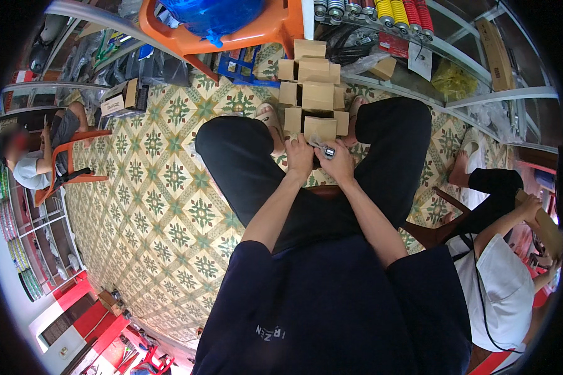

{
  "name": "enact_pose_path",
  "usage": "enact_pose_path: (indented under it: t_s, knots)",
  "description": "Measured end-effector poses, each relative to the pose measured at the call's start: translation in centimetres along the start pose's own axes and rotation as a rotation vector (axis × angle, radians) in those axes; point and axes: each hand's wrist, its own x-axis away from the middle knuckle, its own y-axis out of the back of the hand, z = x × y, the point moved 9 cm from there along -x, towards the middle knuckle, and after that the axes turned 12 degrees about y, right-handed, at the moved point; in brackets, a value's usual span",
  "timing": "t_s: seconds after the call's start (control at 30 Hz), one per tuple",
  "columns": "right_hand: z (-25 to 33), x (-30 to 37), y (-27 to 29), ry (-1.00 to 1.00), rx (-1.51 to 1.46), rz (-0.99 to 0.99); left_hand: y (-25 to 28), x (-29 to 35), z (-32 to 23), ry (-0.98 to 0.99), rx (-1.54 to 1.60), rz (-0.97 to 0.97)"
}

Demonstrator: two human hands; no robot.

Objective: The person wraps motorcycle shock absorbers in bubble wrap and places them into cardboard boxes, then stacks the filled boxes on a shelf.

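Between my knees both hands are close together over the nearest of several open brown cardboard boxes [320,129]. My right hand [338,164] is closed around a small shiny metal cylinder [329,152], whose round end shows beside the thumb. A wisp of clear plastic [318,142] shows between the hands. My left hand [299,157] has its fingers bent at the near edge of that box; what they grip, if anything, is hidden. The small boxes stand in tight rows between my feet, flaps raised, and I cannot see into them.
An orange plastic chair [256,42] bearing a blue bag [216,15] stands ahead. Metal shelving [406,94] with coloured shock absorbers [391,14] runs along the right. A person in white [497,281] sits close on my right, handling cardboard; another person [34,169] sits far left.
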Motion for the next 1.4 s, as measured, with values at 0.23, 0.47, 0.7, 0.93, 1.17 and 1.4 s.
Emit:
enact_pose_path:
  t_s: [0.23, 0.47, 0.7, 0.93, 1.17, 1.4]
  knots:
    - [-0.1, 0.2, 0.6, -0.067, -0.009, -0.027, 0.5, 0.4, 0.0, 0.009, 0.023, 0.011]
    - [-0.2, -0.2, 0.7, -0.030, 0.017, -0.059, 1.0, 0.9, 0.4, -0.003, 0.143, 0.027]
    - [-0.3, -0.4, 1.2, -0.027, -0.031, -0.115, 3.1, 1.3, 1.3, -0.056, 0.434, -0.031]
    - [-0.2, -0.4, 1.0, 0.011, 0.015, -0.100, 4.5, 1.8, 1.4, -0.060, 0.535, -0.010]
    - [-1.5, -0.1, -1.0, 0.106, 0.012, -0.052, 3.9, 1.7, 1.7, -0.020, 0.507, -0.071]
    - [-4.5, 0.7, -4.1, -0.078, 0.011, 0.124, 1.5, 1.0, 1.5, 0.016, 0.387, 0.012]
